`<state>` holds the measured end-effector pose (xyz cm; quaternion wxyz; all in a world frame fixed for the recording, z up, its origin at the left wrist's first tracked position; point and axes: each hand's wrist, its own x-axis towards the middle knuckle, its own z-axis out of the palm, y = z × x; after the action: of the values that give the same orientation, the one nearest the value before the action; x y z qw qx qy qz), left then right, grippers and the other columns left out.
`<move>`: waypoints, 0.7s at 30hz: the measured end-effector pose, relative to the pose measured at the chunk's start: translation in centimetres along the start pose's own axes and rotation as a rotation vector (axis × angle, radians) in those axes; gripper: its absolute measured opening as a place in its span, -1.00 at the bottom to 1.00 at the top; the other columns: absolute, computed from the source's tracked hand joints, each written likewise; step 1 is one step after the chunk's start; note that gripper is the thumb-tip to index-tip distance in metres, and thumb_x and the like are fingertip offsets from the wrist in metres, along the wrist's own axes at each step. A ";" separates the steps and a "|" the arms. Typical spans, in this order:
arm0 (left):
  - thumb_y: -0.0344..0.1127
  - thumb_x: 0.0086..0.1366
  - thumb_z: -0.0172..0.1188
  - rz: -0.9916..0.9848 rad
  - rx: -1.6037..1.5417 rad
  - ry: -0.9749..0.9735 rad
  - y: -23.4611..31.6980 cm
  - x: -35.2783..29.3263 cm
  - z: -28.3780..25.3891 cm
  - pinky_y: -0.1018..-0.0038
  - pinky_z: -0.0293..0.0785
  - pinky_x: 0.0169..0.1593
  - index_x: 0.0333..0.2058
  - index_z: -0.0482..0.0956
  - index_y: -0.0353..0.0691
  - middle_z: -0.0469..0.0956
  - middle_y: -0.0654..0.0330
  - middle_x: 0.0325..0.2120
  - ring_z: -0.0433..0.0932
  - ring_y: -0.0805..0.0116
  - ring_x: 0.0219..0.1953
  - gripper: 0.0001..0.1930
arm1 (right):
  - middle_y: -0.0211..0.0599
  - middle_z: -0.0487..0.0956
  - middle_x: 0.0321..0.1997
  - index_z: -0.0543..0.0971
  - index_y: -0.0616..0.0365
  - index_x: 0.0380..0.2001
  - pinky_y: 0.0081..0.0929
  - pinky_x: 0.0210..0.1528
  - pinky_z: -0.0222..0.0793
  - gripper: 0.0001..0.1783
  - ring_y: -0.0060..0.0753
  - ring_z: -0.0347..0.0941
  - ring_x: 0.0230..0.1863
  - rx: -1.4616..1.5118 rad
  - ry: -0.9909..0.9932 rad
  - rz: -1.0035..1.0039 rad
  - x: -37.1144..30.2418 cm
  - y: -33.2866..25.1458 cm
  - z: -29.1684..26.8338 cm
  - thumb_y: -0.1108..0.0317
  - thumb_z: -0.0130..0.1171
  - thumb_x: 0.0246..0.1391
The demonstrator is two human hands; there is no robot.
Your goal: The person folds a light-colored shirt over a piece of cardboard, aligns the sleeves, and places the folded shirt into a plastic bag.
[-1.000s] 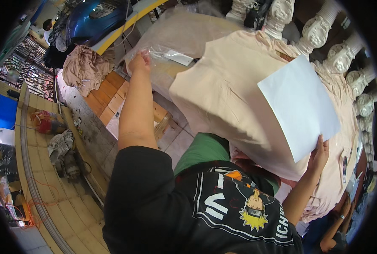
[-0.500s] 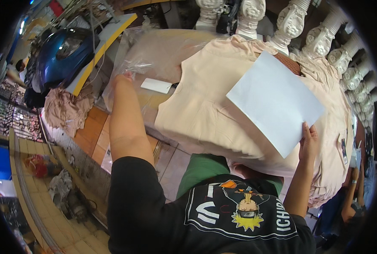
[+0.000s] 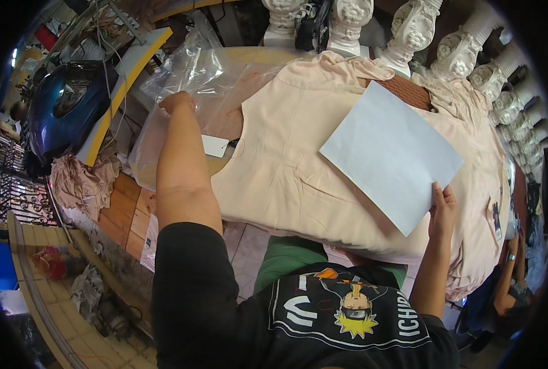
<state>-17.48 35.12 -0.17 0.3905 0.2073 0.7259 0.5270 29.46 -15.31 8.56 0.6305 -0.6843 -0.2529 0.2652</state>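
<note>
My left hand (image 3: 178,103) is closed on the edge of a clear plastic bag (image 3: 203,67) at the far left of the table; the fingertips are partly hidden. The bag lies crumpled and spread under the neck end of a pale peach garment (image 3: 274,154). A white hang tag (image 3: 214,146) on a dark cord lies beside my left forearm, at the garment's edge. In my right hand (image 3: 444,212), pinched by its lower right edge, is a stiff light-grey sheet (image 3: 391,157), tilted over the garment.
White carved balusters (image 3: 410,31) line the far side. A yellow-edged board (image 3: 126,98) and a dark-blue glossy shell (image 3: 71,111) stand at the left, above a crumpled pink cloth (image 3: 86,184). Another person's arm (image 3: 506,277) shows at the far right.
My left hand has shifted a little farther away, and the plastic beyond it is now bunched and raised. My right hand keeps the sheet in nearly the same place.
</note>
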 end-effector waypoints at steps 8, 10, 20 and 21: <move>-0.23 0.18 0.18 0.641 0.812 0.220 -0.8 -9.6 -1.7 -0.17 0.19 0.18 0.33 -0.22 -0.24 0.03 -0.24 0.26 0.18 -0.14 0.25 -0.11 | -0.61 0.51 -0.46 0.55 0.20 -0.15 -0.76 -0.51 0.08 -0.72 -0.83 0.19 -0.57 -0.021 0.028 0.033 0.4 0.6 0.5 0.24 0.14 0.19; -0.10 0.23 0.10 0.862 1.075 0.070 -1.0 -10.8 -1.8 -0.20 0.03 0.24 0.34 -0.09 -0.05 0.00 -0.10 0.31 0.07 -0.11 0.31 -0.22 | -0.63 0.50 -0.47 0.55 0.20 -0.14 -0.77 -0.52 0.06 -0.72 -0.83 0.17 -0.58 -0.014 0.033 0.029 0.4 0.6 1.1 0.23 0.14 0.18; 0.07 0.30 -0.03 0.971 1.180 -0.346 -3.7 -10.0 -1.9 -0.32 -0.11 0.23 0.24 0.27 0.13 0.07 0.12 0.32 0.02 -0.02 0.34 -0.45 | -0.59 0.55 -0.39 0.55 0.20 -0.11 -0.79 -0.47 0.18 -0.72 -0.84 0.30 -0.49 -0.028 -0.011 0.036 0.3 1.0 -0.8 0.25 0.11 0.21; 0.06 0.30 -0.02 1.007 1.133 -0.273 -3.8 -10.2 -2.1 -0.31 -0.10 0.22 0.23 0.29 0.09 0.09 0.11 0.31 0.05 -0.01 0.33 -0.45 | -0.61 0.53 -0.42 0.55 0.19 -0.12 -0.77 -0.49 0.14 -0.72 -0.84 0.26 -0.53 -0.034 -0.010 0.037 0.2 0.9 -0.8 0.24 0.13 0.20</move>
<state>-12.51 25.23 0.13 0.0239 0.7442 0.6483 0.1588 30.16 -15.82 7.72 0.6125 -0.6982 -0.2478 0.2758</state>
